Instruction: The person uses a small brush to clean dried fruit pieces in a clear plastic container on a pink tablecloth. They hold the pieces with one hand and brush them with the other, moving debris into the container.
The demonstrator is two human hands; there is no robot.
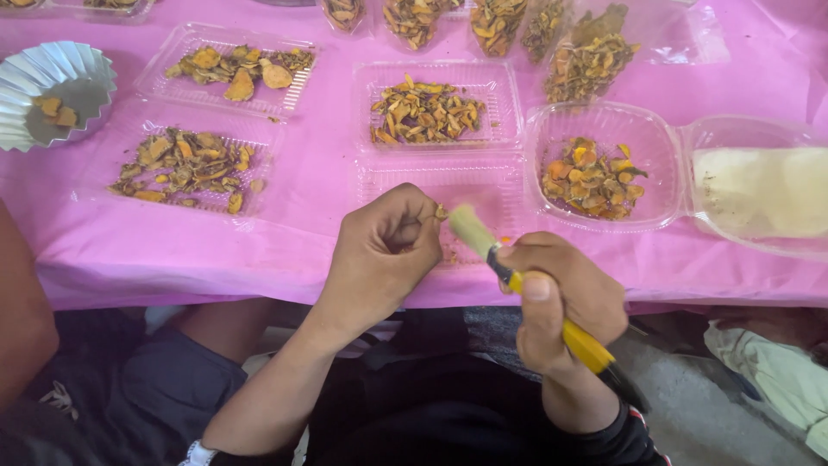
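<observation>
Brushing a small dried orange piece (441, 211) pinched between the fingertips of the left hand (384, 250), a person holds a yellow-handled brush (526, 289) in the closed right hand (565, 298), its pale bristles touching the piece at the near edge of a table draped in pink cloth (319, 173). Just beyond the hands lies an open clear plastic tray (444, 112) heaped with more dried orange slices, with a round clear clamshell (595, 164) of slices to its right. Two more trays (194, 164) sit to the left, beside a fluted foil cup (52, 91). Filled clear bags (586, 56) line the far edge.
</observation>
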